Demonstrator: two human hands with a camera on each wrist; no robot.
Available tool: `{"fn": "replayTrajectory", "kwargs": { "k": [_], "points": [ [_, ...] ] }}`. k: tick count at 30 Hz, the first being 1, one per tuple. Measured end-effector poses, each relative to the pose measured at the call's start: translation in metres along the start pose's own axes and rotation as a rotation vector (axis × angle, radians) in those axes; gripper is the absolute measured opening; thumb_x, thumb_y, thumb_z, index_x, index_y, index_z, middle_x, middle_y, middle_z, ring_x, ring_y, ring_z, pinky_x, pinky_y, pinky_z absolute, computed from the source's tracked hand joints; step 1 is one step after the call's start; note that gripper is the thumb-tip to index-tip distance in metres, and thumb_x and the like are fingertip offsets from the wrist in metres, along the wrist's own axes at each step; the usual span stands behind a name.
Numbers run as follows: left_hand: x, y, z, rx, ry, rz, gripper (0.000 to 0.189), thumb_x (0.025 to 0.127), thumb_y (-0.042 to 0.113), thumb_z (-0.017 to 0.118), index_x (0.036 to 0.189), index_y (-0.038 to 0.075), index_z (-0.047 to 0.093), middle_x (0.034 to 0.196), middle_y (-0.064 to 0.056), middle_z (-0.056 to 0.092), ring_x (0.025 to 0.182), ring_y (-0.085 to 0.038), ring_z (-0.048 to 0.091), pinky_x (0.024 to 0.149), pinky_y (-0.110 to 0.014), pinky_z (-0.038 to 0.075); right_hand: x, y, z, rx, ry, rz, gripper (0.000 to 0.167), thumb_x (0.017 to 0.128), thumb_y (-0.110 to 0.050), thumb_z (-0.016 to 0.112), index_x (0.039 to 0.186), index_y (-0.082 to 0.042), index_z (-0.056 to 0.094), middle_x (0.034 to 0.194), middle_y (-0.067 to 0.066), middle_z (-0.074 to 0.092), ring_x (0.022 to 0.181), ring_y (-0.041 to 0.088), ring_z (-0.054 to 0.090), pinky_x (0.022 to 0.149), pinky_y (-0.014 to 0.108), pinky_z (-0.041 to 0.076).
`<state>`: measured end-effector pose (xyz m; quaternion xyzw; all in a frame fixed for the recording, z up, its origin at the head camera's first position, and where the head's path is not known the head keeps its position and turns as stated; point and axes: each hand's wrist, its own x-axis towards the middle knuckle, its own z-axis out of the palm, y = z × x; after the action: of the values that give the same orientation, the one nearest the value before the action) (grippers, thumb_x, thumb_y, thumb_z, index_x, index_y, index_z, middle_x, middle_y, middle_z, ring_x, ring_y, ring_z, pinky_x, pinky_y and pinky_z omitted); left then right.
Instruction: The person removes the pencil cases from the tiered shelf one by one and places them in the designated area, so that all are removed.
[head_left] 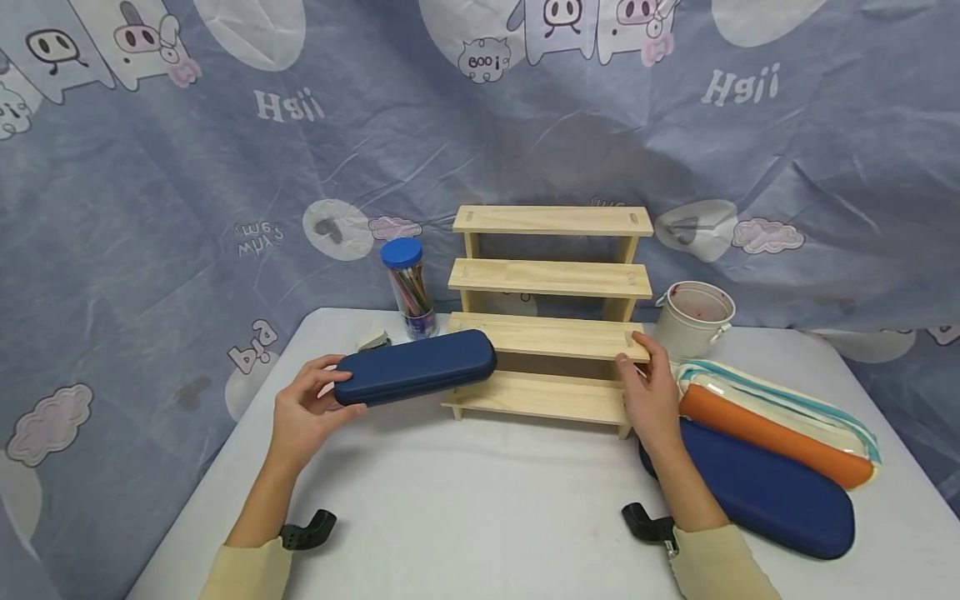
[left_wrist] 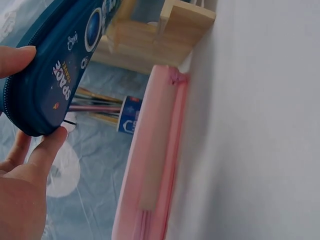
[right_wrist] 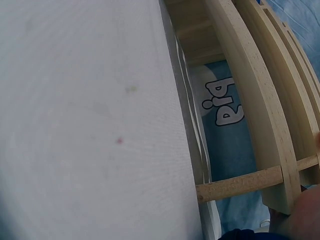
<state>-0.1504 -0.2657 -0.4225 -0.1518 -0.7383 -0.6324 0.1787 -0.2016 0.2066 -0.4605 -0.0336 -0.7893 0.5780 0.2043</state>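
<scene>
My left hand pinches the left end of a dark blue zip pencil case, thumb on the near side. It is held above the table; the left wrist view shows "SPACE" printing on its face. At the right, my right hand grips the right end of a tier on a four-step wooden rack. Only a blurred bit of that hand enters the right wrist view, beside the rack. A pink pencil case stands below the held case in the left wrist view.
Behind the held case stands a clear jar of pencils with a blue lid. A white bucket is right of the rack. An orange, cream and teal pencil case and a navy case lie on the white table.
</scene>
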Motion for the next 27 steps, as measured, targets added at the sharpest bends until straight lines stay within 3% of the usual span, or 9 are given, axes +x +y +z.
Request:
{"fn": "replayTrajectory", "kwargs": {
  "k": [14,27],
  "points": [
    [-0.024,-0.007,-0.026,-0.053,0.023,-0.013,0.051,0.059,-0.024,0.079,0.106,-0.016,0.061,0.132,-0.029,0.042,0.114,-0.029,0.055,0.093,-0.032,0.048,0.0,0.001,0.001,-0.005,0.006,0.006,0.048,0.097,-0.039,0.055,0.143,-0.027,0.043,0.143,0.002,0.046,0.123,0.02,0.049,0.101,0.035,0.042],
    [-0.038,-0.008,-0.048,0.037,0.06,-0.078,0.051,0.06,-0.019,0.082,0.107,-0.012,0.063,0.132,-0.026,0.044,0.111,-0.024,0.057,0.091,-0.028,0.048,0.0,0.001,0.001,-0.008,0.01,0.005,0.048,0.097,-0.038,0.056,0.142,-0.028,0.044,0.141,0.002,0.048,0.12,0.019,0.05,0.099,0.032,0.043]
  ]
}}
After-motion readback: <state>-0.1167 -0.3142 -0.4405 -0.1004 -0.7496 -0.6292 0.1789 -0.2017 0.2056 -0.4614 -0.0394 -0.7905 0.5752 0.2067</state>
